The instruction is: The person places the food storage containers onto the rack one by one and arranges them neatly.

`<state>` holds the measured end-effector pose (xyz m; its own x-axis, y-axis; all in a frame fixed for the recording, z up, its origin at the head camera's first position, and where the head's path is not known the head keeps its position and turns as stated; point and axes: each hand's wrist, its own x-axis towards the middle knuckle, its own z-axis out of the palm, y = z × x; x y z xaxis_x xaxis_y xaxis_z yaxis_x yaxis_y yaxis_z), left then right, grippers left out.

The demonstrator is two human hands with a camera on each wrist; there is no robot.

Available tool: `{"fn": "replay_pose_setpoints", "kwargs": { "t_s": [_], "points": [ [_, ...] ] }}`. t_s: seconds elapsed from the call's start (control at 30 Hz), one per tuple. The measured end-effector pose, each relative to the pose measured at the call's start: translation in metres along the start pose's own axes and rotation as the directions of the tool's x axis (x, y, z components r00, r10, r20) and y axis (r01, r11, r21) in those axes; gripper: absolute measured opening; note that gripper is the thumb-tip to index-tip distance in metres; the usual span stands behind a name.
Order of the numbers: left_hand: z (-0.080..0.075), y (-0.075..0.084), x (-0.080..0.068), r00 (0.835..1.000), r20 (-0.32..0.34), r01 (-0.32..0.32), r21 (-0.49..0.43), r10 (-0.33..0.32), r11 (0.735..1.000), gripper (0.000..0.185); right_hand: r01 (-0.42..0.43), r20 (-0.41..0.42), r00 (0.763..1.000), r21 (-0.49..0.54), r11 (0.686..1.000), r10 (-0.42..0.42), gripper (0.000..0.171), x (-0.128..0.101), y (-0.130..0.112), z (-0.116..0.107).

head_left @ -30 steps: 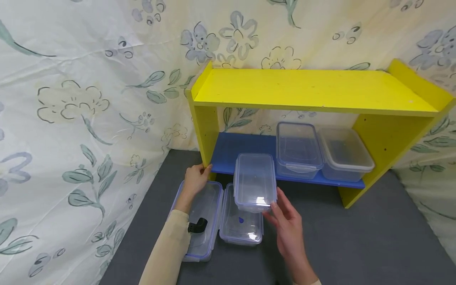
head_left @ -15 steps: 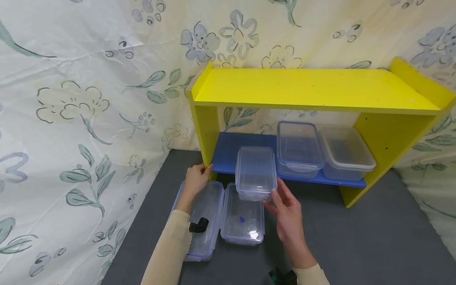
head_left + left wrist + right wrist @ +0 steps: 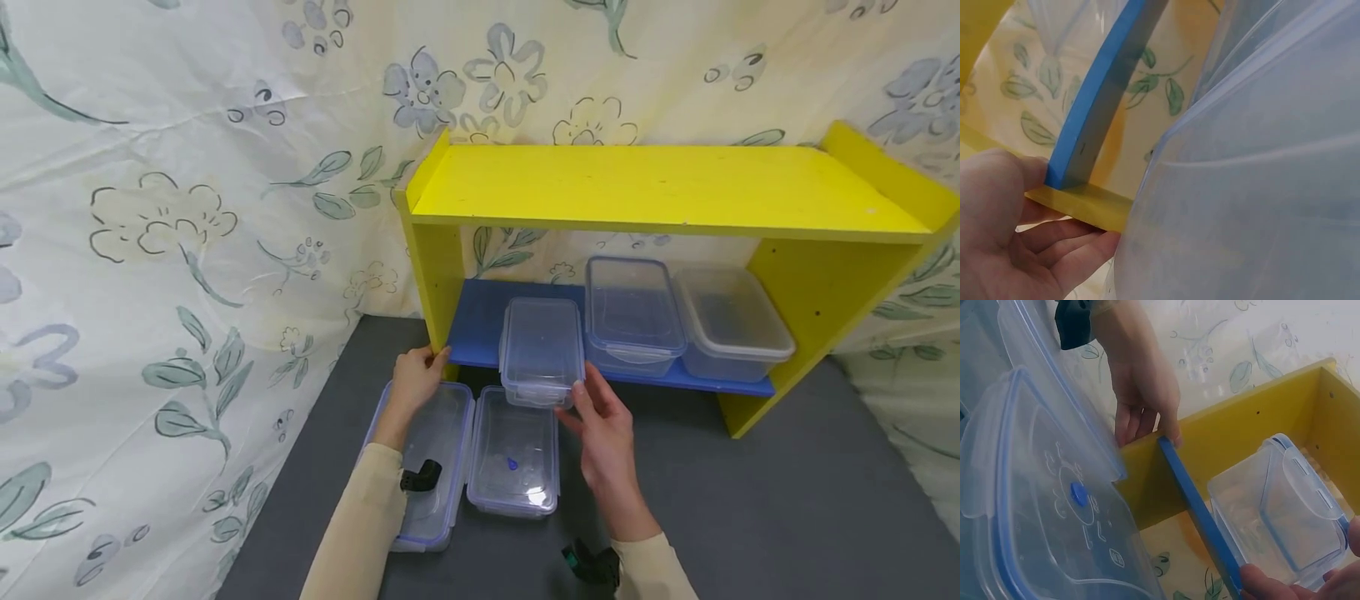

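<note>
A clear plastic food container (image 3: 542, 342) with a blue-edged lid is over the left front part of the blue shelf board (image 3: 480, 321). My right hand (image 3: 603, 433) grips it at its near right corner, thumb on the lid side and fingers below. The right wrist view shows the same container (image 3: 1279, 512) tilted in that view, with fingertips (image 3: 1263, 584) at its edge beside the blue board. My left hand (image 3: 414, 383) pinches the front edge of the shelf's yellow left side panel (image 3: 437, 275); in the left wrist view the fingers (image 3: 1082, 256) curl behind the panel.
Two lidded containers, a blue-edged one (image 3: 633, 308) and a whitish one (image 3: 735, 321), stand on the right of the blue board. On the dark table (image 3: 810, 517) lie a large container (image 3: 435, 508) under my left forearm and a smaller one (image 3: 517, 450) beside it.
My right hand has moved the food container forward, away from me, further over the blue shelf board. My left hand keeps its hold on the side panel.
</note>
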<state>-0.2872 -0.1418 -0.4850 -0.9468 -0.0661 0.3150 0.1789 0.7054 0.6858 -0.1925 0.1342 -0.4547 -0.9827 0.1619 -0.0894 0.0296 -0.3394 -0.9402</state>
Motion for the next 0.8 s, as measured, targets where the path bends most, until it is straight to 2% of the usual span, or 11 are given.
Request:
{"fn": "replay_pose_setpoints", "kwargs": {
  "t_s": [0.2, 0.33, 0.43, 0.5, 0.53, 0.57, 0.6, 0.63, 0.7, 0.77, 0.8],
  "points": [
    [-0.002, 0.000, 0.000, 1.000, -0.006, -0.004, 0.020, 0.004, 1.000, 0.036, 0.005, -0.007, 1.000, 0.021, 1.000, -0.005, 0.052, 0.006, 0.003, 0.002],
    [-0.002, 0.002, -0.001, 1.000, -0.007, -0.003, 0.019, 0.003, 1.000, 0.037, 0.029, -0.001, 1.000, -0.014, 0.999, -0.029, 0.053, 0.008, 0.006, 0.001],
    [-0.002, 0.003, -0.002, 1.000, -0.010, 0.005, 0.018, -0.005, 1.000, 0.037, 0.089, 0.007, 0.996, -0.107, 0.990, -0.089, 0.056, 0.003, 0.010, -0.001],
    [-0.002, 0.003, -0.002, 1.000, -0.012, 0.012, 0.018, -0.012, 1.000, 0.037, 0.195, -0.004, 0.979, -0.253, 0.948, -0.203, 0.056, -0.002, 0.013, -0.002],
    [-0.002, 0.003, -0.003, 1.000, -0.011, 0.015, 0.016, -0.015, 1.000, 0.037, 0.270, -0.003, 0.958, -0.341, 0.900, -0.288, 0.056, -0.006, 0.014, -0.002],
    [-0.002, 0.003, -0.003, 1.000, -0.012, 0.018, 0.017, -0.017, 1.000, 0.037, 0.346, 0.007, 0.925, -0.431, 0.833, -0.381, 0.057, -0.009, 0.016, -0.002],
    [-0.001, 0.003, -0.003, 1.000, -0.012, 0.019, 0.017, -0.019, 1.000, 0.037, 0.425, 0.030, 0.877, -0.515, 0.745, -0.480, 0.057, -0.013, 0.017, -0.002],
    [-0.001, 0.003, -0.003, 1.000, -0.013, 0.020, 0.017, -0.020, 1.000, 0.037, 0.501, 0.067, 0.815, -0.579, 0.643, -0.575, 0.057, -0.016, 0.019, -0.001],
    [0.000, 0.003, -0.002, 1.000, -0.013, 0.015, 0.014, -0.015, 1.000, 0.037, 0.634, 0.180, 0.669, -0.645, 0.427, -0.721, 0.056, -0.021, 0.022, 0.001],
    [0.000, 0.003, -0.002, 1.000, -0.015, 0.010, 0.015, -0.009, 1.000, 0.037, 0.727, 0.303, 0.534, -0.641, 0.245, -0.789, 0.053, -0.025, 0.024, 0.003],
    [0.001, 0.004, -0.002, 1.000, -0.015, 0.007, 0.014, -0.007, 1.000, 0.037, 0.754, 0.358, 0.477, -0.637, 0.164, -0.803, 0.050, -0.026, 0.025, 0.005]
  ]
}}
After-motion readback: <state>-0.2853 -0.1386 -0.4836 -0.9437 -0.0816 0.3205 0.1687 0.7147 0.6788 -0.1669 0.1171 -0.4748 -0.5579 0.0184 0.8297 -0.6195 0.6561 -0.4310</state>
